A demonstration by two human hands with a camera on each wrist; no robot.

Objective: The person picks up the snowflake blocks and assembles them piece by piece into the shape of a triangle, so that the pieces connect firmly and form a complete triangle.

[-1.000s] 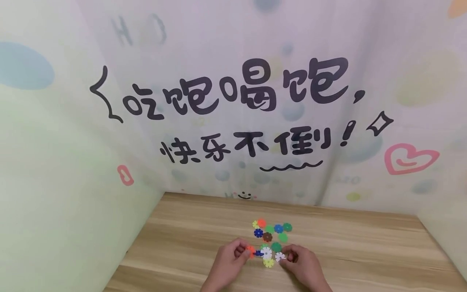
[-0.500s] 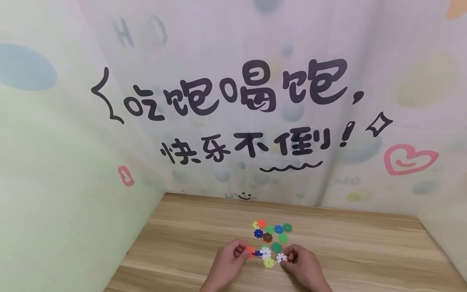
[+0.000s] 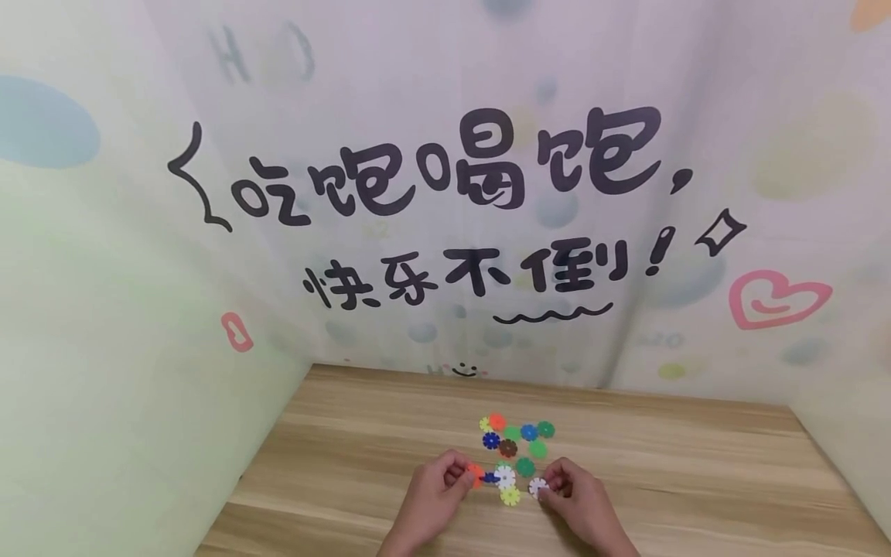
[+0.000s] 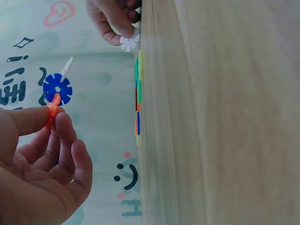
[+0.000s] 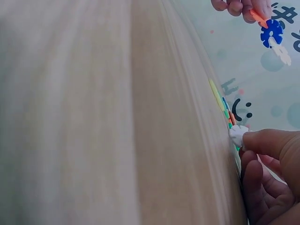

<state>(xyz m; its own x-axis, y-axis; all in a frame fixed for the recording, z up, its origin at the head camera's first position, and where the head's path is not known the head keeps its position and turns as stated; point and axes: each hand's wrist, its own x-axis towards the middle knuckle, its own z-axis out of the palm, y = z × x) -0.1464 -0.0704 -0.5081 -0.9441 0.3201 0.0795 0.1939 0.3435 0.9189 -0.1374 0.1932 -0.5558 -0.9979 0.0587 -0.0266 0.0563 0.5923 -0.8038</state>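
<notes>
My left hand (image 3: 435,491) pinches an orange notched snowflake disc (image 4: 53,108) between thumb and fingertips. Slotted into that disc is a dark blue disc (image 4: 57,89), which carries a white disc (image 4: 67,68) on its other side, so they form a short chain. In the left wrist view this chain is held up off the table. My right hand (image 3: 581,495) pinches a single white notched disc (image 5: 237,135) by its edge, near the tabletop and a little right of the chain. Part of that disc is hidden by my thumb.
Several loose discs lie flat on the wooden table (image 3: 348,441) beyond my hands, among them a brown disc (image 3: 508,448) and a dark green disc (image 3: 525,466). A yellow disc (image 3: 510,496) lies between my hands. A printed curtain (image 3: 418,340) hangs along the back edge.
The white disc in my right hand has shifted slightly right, widening the gap to the chain. My left hand keeps its pinch on the orange disc. The loose discs stay put.
</notes>
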